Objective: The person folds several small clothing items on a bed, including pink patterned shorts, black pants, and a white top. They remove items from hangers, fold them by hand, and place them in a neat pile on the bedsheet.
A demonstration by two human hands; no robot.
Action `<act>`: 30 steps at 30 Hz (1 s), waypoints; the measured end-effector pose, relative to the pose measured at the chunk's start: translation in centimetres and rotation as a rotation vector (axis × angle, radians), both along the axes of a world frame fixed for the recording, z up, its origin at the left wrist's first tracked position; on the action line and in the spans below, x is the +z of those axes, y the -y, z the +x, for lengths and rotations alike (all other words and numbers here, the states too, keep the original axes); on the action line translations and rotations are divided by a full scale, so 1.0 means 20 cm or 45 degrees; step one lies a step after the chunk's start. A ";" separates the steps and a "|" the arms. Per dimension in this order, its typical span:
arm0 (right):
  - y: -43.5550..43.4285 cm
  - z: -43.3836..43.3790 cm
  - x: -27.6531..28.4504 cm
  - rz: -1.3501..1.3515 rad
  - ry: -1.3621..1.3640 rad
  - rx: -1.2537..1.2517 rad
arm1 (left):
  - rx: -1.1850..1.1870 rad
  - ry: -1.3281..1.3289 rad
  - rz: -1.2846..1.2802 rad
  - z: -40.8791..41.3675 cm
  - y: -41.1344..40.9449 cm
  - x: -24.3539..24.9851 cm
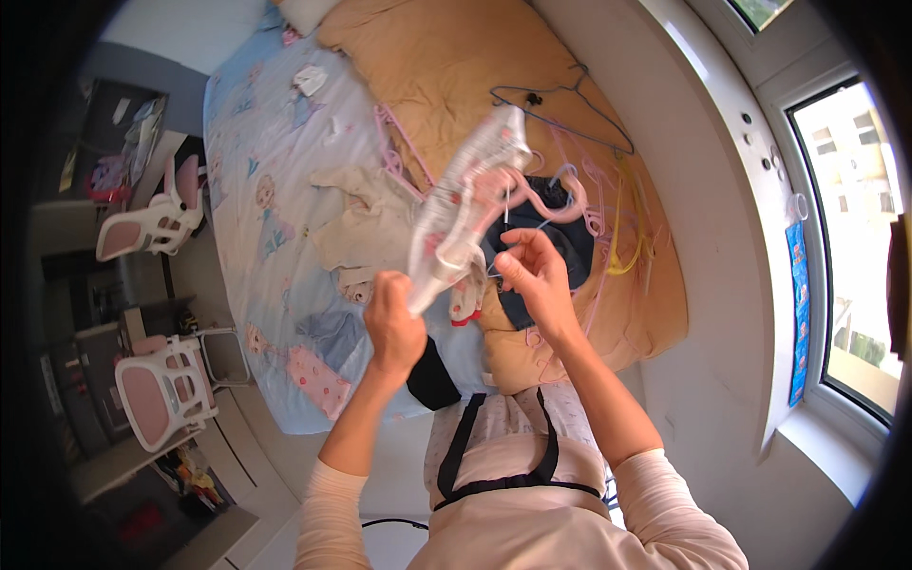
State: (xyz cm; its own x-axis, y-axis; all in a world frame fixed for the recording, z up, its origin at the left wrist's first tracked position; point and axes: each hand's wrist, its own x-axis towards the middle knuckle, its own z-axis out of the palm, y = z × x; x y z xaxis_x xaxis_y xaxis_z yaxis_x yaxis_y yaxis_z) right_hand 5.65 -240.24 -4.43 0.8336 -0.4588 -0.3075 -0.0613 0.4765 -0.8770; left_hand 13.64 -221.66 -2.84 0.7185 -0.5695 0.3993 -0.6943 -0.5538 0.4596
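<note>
My left hand (395, 328) is closed on the edge of a white garment with a red pattern (456, 178), which hangs raised over the bed. A pink plastic hanger (570, 206) shows at the garment's right side, its hook curving to the right. My right hand (534, 278) is just below that hanger, fingers curled and apart, with nothing plainly held. Under it lies a dark blue garment (524, 310). A cream garment (363, 221) is spread on the bed to the left of the raised one.
Pink hangers (598, 206), a yellow hanger (630, 249) and a blue hanger (541, 91) lie on the orange bedding (427, 50). A blue printed sheet (235, 142) covers the left side. White-and-pink chairs (153, 399) stand at left, a window (848, 235) at right.
</note>
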 end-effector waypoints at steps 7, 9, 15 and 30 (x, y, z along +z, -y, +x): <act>-0.13 0.11 0.03 -0.335 -0.132 -0.128 | -0.183 -0.189 0.104 -0.26 -0.13 0.22; -0.19 0.10 0.12 -0.441 -0.207 -0.133 | -0.268 -0.157 0.106 -0.27 -0.12 0.39; -0.39 0.12 0.26 -0.520 -0.078 0.002 | -0.190 0.008 0.238 -0.20 -0.21 0.32; 0.10 0.07 0.30 0.158 -0.279 0.903 | 0.075 0.022 0.559 -0.09 -0.85 0.15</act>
